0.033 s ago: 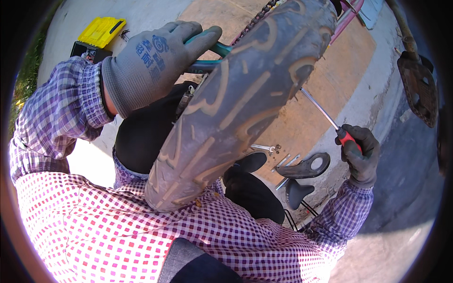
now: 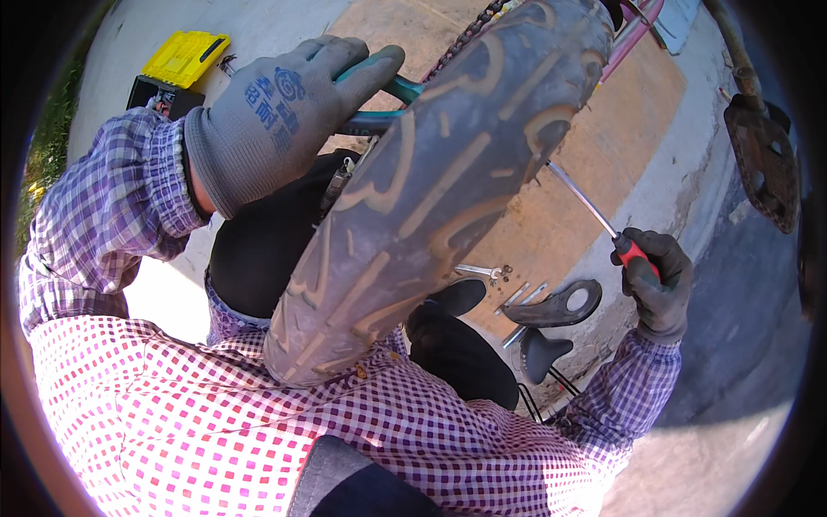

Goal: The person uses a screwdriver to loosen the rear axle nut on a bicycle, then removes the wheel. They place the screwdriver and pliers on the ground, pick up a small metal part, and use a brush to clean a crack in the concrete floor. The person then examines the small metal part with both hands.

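Observation:
A bicycle wheel's worn grey tyre point(image 2: 431, 189) stands in front of me, slanting from the upper right down to my lap. On its left side, my gloved left hand point(image 2: 280, 116) is closed round the teal handles of pliers point(image 2: 403, 89); the jaws are hidden behind the tyre. My gloved right hand point(image 2: 662, 283), off to the right, grips the red handle of a screwdriver point(image 2: 594, 208). Its steel shaft points up and left to the wheel's right side, where the tip is hidden by the tyre. A chain point(image 2: 465, 39) runs beyond the tyre.
A yellow-lidded toolbox point(image 2: 183, 59) lies open at the far left. On the ground below the screwdriver are a wrench point(image 2: 482, 270), small loose parts, a dark curved cover point(image 2: 551, 306) and a bicycle saddle point(image 2: 541, 353). A rusty shovel point(image 2: 762, 159) is at the right.

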Available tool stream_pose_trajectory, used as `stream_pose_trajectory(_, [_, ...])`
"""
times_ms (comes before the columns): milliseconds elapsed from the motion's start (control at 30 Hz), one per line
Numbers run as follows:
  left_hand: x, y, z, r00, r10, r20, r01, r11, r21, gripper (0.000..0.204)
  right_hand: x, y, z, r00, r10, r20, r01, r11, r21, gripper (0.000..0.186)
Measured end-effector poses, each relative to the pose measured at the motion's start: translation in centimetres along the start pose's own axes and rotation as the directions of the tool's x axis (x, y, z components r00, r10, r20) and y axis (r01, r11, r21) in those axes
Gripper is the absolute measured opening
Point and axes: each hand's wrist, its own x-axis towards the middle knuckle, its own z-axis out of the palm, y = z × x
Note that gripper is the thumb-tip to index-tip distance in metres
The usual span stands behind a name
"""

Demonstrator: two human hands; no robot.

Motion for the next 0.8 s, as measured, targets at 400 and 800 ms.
stream_pose_trajectory(400, [0.5,-0.1,-2.8,0.969,0.128,-0.212,-0.17,0.966,-0.193,0.067,-1.1,-1.3,-0.7,0.999,-0.034,0.011,0.034,0.999,0.001,0.034])
stream_pose_trajectory(800, [0.2,-2.1,-2.3,0.96,0.07,-0.271,-0.135,0.964,-0.228,0.071,-0.7,-1.6,1.1,0.999,-0.037,0.01,0.038,0.999,-0.014,0.038])
